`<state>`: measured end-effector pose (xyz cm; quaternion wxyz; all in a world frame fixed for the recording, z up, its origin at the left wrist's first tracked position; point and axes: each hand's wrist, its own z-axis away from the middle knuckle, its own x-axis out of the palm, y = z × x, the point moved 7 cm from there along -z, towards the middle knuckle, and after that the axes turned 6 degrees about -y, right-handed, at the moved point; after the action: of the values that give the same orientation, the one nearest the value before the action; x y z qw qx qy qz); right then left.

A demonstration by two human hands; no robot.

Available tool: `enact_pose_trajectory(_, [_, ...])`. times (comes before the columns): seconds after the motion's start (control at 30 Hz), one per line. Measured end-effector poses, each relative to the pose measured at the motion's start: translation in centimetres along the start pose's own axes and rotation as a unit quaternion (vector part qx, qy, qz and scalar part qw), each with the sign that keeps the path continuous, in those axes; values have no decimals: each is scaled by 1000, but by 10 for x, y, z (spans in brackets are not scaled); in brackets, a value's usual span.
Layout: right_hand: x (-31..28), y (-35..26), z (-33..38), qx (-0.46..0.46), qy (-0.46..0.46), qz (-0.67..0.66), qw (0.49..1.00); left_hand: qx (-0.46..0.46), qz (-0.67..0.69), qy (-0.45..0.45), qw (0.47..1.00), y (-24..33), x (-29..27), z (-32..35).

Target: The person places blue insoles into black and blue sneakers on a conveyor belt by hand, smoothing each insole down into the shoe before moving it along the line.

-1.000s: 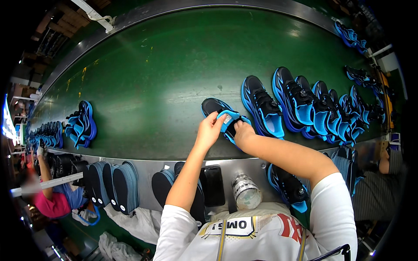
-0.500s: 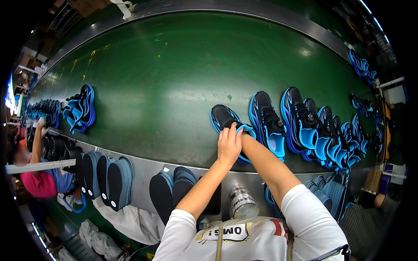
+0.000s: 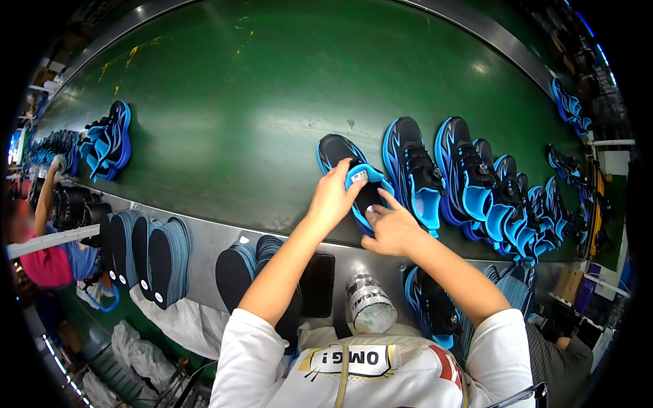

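A wide green conveyor belt (image 3: 224, 115) fills the upper and middle frame, curving under the fisheye lens, with a steel ledge (image 3: 204, 234) along its near edge. Right of centre, a row of black-and-blue shoes (image 3: 476, 183) stands packed side by side, running off toward the right edge; another cluster of shoes (image 3: 107, 141) sits at the left of the frame. Along the ledge at lower left, stacks of dark insoles (image 3: 153, 255) stand on edge, and a clear plastic bottle (image 3: 371, 304) lies just below centre.

You work at the single shoe (image 3: 338, 155) at the left end of the row, just right of frame centre. Its long axis runs from upper left to lower right, heel end toward you. Your left hand (image 3: 331, 197) is curled around the shoe's opening, fingers gripping its blue collar from the left side. Your right hand (image 3: 391, 230) is half closed at the near end, fingertips pressing on a blue insole (image 3: 367, 182) that lies in the shoe's opening. Both hands touch the shoe; the left sits higher along it, the right nearer the heel.

At far left, another person's arm (image 3: 46, 194) reaches to the belt.
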<state>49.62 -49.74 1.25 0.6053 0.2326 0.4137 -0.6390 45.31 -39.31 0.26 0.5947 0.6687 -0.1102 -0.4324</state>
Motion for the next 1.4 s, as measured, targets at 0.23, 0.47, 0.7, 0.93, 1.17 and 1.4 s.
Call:
enact_pose_trajectory(0.23, [9,-10,85,3,312,-138,940,-5,12,-58,998,24,-8,23])
enact_pose_trajectory(0.47, [9,-15,74,35,268,-77,960,49,-67,7,997,24,-5,31])
enact_pose_trajectory(0.7, [3,-8,30,91,148,-54,983,-67,-38,-1,997,26,-12,-1])
enact_pose_trajectory(0.93, [-15,-47,182,82,124,-174,973,-17,189,-185,964,116,5,64])
enact_pose_trajectory(1.17, [103,-89,257,138,48,-132,980,273,-147,-421,853,144,66,187])
enact_pose_trajectory(1.4, [81,-64,354,194,243,-410,857,195,-269,-369,868,89,79,220])
